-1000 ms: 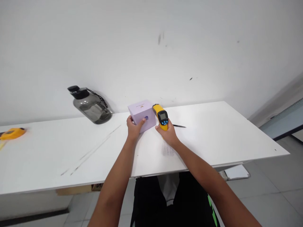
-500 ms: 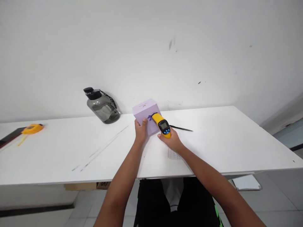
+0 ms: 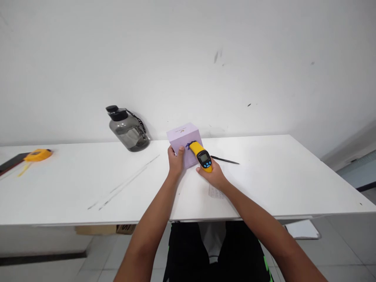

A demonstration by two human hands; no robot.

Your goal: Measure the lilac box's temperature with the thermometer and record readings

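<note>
My left hand grips the lower left side of a light purple box, its thumb across the front face. The box is tilted, with its top face and a small gold mark showing. In my right hand is a yellow and black infrared thermometer, display and blue buttons facing up. Its nose points at the dark purple print on the box; whether the two touch I cannot tell. A thin black pen lies just right of the thermometer. Under my right wrist, a paper with small print is partly covered.
A grey water bottle with black lid and strap stands against the wall. At the far left of the white table lie a yellow tape measure and a dark flat object. Below are a cardboard box and white sheets.
The view has shifted slightly. Both hands, the box and the thermometer keep nearly the same pose.
</note>
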